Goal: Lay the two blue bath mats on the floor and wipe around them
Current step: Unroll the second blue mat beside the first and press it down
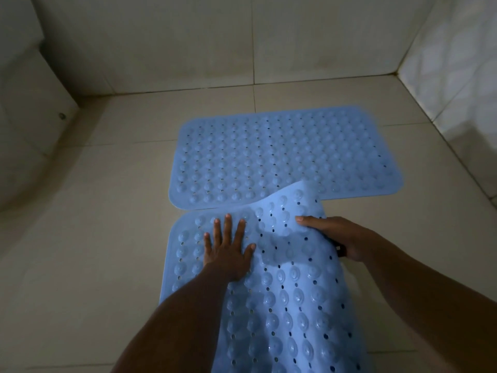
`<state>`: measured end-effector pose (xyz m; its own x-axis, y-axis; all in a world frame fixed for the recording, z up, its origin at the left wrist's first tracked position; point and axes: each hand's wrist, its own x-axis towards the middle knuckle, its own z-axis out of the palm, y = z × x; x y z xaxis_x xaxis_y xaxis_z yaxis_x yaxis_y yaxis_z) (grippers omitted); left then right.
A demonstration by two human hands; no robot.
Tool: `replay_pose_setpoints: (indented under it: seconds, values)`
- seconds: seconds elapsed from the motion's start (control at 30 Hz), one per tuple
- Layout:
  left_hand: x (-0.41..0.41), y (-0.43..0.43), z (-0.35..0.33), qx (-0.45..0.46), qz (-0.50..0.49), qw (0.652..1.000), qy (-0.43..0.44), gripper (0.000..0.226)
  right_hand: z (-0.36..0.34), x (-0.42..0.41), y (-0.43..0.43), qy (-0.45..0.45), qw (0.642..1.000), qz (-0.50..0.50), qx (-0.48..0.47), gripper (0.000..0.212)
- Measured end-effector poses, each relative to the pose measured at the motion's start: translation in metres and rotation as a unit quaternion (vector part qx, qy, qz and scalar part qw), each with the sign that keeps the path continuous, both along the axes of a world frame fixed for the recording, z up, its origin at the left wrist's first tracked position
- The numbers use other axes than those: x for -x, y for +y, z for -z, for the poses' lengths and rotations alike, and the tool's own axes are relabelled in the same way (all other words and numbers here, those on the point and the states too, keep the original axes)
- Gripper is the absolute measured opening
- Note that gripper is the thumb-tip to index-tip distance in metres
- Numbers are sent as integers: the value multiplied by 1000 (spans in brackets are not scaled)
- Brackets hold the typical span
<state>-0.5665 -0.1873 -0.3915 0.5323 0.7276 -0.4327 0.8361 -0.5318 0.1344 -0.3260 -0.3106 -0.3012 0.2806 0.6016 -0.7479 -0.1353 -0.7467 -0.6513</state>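
Near bath mat (282,305): light blue, soft rubbery sheet, rounded corners, rows of raised domes (look like suction cups) with small drain holes between them. Its left part is flat on the floor (107,238). The right far corner is lifted in a wave and overlaps the near edge of the far bath mat (282,154). Left hand (228,249) is flat with fingers spread, pressing the mat's left-centre down and gripping nothing. Right hand (338,238) grasps the raised right edge, thumb on top, fingers hidden under the sheet. The far bath mat has the same material and pattern and lies fully flat, crosswise, near the back wall (188,36). Floor and walls are large pale glazed tiles with thin grout lines; light is dim. Progress estimate: mat one is placed and mat two roughly half seated, its right side needing to be lowered and pulled clear of the overlap. No cloth or wiper is in view, so wiping looks not begun.
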Motion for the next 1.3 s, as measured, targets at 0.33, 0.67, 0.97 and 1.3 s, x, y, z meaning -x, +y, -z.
replay_pose_setpoints:
  seconds: [0.33, 0.67, 0.97, 1.3]
  values:
    - [-7, -2, -10, 18, -9, 1000, 15, 73, 8, -13, -12, -136, 985, 108, 20, 137]
    - [-42, -45, -13, 40, 63, 997, -21, 90, -14, -25, -32, -35, 998, 45, -9, 79]
    - [-53, -49, -8, 19, 50, 999, -1, 98, 0, -61, -53, -144, 979, 144, -25, 70]
    - [-71, -54, -6, 46, 29, 998, 8, 107, -7, -79, -68, -73, 993, 94, -24, 51]
